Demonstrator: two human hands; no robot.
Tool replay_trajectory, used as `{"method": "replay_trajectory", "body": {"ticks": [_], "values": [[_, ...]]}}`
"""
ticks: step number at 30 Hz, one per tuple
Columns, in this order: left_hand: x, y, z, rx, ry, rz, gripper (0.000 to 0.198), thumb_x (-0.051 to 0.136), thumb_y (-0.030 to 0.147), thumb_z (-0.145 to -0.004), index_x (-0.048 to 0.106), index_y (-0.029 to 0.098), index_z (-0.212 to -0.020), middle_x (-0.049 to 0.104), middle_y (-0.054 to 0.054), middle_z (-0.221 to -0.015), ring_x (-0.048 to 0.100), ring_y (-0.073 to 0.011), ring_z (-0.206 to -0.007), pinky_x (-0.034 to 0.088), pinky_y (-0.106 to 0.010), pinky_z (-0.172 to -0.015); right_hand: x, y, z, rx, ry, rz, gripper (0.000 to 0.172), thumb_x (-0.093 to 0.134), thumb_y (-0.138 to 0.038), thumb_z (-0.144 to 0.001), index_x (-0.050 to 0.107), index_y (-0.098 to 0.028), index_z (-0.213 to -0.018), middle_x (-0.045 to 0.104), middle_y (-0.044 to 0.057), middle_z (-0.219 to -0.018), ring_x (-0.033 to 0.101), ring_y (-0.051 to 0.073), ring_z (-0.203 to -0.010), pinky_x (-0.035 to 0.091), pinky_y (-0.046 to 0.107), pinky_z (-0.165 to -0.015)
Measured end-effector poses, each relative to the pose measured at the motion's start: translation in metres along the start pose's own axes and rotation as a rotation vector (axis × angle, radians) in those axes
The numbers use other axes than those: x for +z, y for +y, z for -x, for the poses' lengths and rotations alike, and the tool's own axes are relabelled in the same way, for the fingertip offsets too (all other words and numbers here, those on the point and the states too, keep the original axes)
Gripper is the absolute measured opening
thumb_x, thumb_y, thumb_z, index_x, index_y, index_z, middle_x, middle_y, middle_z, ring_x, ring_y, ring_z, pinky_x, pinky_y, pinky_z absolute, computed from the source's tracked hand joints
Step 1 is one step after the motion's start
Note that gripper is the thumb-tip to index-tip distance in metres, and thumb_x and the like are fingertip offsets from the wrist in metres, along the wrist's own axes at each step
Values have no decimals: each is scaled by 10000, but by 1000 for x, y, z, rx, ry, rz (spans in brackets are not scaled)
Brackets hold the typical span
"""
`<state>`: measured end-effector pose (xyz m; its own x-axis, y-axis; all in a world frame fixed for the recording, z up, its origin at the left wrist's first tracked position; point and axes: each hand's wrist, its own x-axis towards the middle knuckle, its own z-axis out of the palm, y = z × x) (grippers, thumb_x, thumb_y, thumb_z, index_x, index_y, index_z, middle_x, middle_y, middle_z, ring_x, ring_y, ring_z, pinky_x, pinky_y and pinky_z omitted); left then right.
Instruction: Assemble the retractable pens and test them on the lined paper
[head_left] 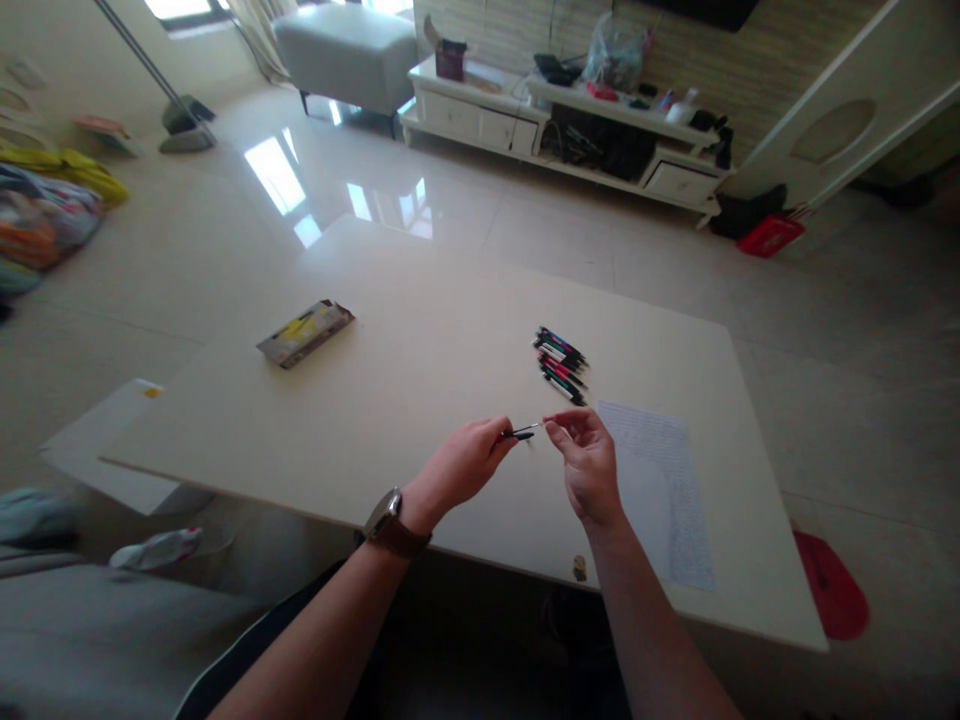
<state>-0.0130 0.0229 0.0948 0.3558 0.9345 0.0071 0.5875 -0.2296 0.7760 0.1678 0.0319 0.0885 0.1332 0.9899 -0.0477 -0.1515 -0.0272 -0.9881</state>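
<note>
My left hand (474,455) is closed over the table around dark pen parts. A black pen piece (523,436) and a thin dark rod like a pen refill (526,428) stick out of its fingers toward the right. Facing it, my right hand (589,460) has thumb and forefinger pinched at the rod's light tip. Whether a small part sits between those fingertips is too small to tell. Beyond the hands, a row of several pens (561,362) lies on the table, with black, red, green and white parts. A written sheet of paper (675,490) lies flat beside and partly behind my right hand.
On the left of the white table (420,330) lies a grey and yellow box (307,333). A small yellow sticker (579,568) is near the front edge. A red stool (832,590) stands by the right edge. A TV cabinet (480,125) and grey ottoman (349,55) are across the floor.
</note>
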Motion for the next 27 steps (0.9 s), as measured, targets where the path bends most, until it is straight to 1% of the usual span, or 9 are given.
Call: {"method": "replay_trajectory", "body": {"ticks": [9,14,18,23,27], "values": [[0,1,0,-18,-33,-9,205,454,350,-999,551,208,-886,629,-9,-780,528,-146,-675,342,-266,-612,0,4,-1,42,-40,25,237,820,-247,-717,633,-215,-859,694,-3,-842,651,149,-833,493,279,-738],[0,0,0,-24,-25,-10,213,449,355,-1001,549,207,-885,634,-13,-786,534,-148,-681,339,-269,-608,-3,4,-2,-18,15,-8,211,811,-232,-730,641,-217,-854,681,-13,-831,635,132,-808,480,267,-729],[1,0,0,-24,-25,-18,216,448,355,-1001,546,206,-879,630,-11,-783,528,-146,-674,338,-270,-606,-2,2,-2,-4,3,-2,209,814,-227,-727,642,-212,-845,676,-12,-827,638,134,-819,477,264,-733],[1,-1,0,-18,-23,-22,203,456,347,-999,541,208,-877,628,-6,-775,520,-142,-661,327,-268,-597,-3,1,-3,-57,46,-2,205,808,-223,-736,646,-206,-861,677,-4,-848,634,135,-832,476,270,-750],[1,-1,0,-19,-23,-18,209,456,354,-999,538,207,-875,629,-9,-779,527,-144,-671,330,-267,-603,-4,3,-3,-28,36,16,211,810,-226,-731,639,-202,-853,674,-5,-832,634,137,-818,475,269,-734]]}}
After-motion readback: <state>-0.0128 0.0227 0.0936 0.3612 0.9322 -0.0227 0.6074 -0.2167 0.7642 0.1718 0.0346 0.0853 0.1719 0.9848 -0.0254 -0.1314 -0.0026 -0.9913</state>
